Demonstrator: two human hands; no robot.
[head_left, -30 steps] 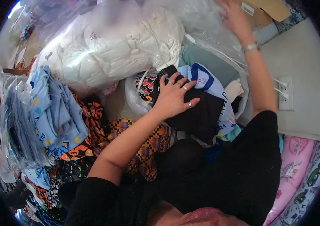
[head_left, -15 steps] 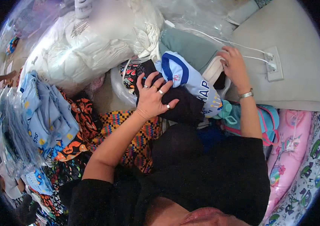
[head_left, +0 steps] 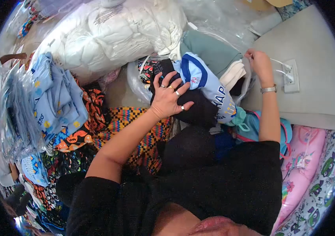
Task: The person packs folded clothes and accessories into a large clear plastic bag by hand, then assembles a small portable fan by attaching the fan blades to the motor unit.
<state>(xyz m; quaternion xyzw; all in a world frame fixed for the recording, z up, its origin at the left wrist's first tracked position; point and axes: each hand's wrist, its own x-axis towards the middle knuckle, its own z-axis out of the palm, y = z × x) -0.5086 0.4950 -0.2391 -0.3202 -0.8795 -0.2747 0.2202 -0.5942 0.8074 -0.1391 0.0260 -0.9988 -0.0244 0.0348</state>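
My left hand, with rings on several fingers, lies spread on a folded black garment. Beside it is a light blue garment with a dark blue neckband and printed letters. My right hand has its fingertips pinched at what looks like the rim of a clear plastic bag around these clothes. A rolled cream cloth and a grey-green cloth lie left of that hand. Patterned fabric shows in the bag near my left fingertips.
A large plastic-wrapped white bundle lies at the back. Bagged light blue garments and patterned clothes are on the left. A wall socket with white cables, a teal bag and a pink unicorn item are on the right.
My right hand has moved off the cream cloth, outward to the right, to the bag's rim. My left hand stays on the black garment. The whole view has shifted slightly.
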